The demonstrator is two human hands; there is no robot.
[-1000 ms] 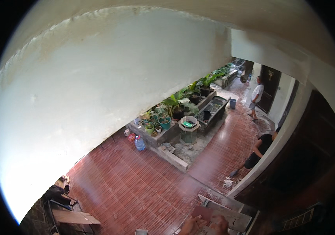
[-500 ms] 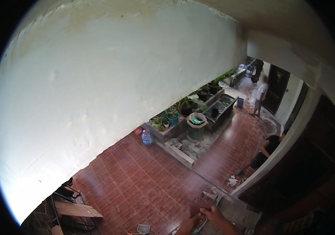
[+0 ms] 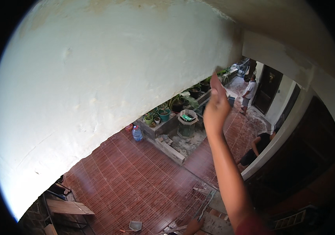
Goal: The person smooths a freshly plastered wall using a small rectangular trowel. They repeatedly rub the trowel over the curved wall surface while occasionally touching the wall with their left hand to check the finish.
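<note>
Head view looks down from high up past a broad white plastered wall (image 3: 108, 78) onto a red tiled courtyard floor (image 3: 136, 184). From the lower edge the right forearm rises steeply, its long axis running from bottom right up toward the upper middle, and the right hand (image 3: 216, 107) is raised at the wall's lower edge. Its fingers are stretched out straight and held close together, pointing up toward the wall's edge, holding nothing; whether the fingertips touch the plaster I cannot tell. At the bottom rim a small part of the left hand (image 3: 193, 226) shows, too little to tell whether it is spread or closed. Far below stand potted plants (image 3: 163, 112) along a low raised bed, a blue water bottle (image 3: 137, 134) just beside it, and an octagonal well (image 3: 186, 123). One person in a white shirt (image 3: 249, 94) stands near a dark doorway; another person in black (image 3: 258, 147) crouches near a pillar.
</note>
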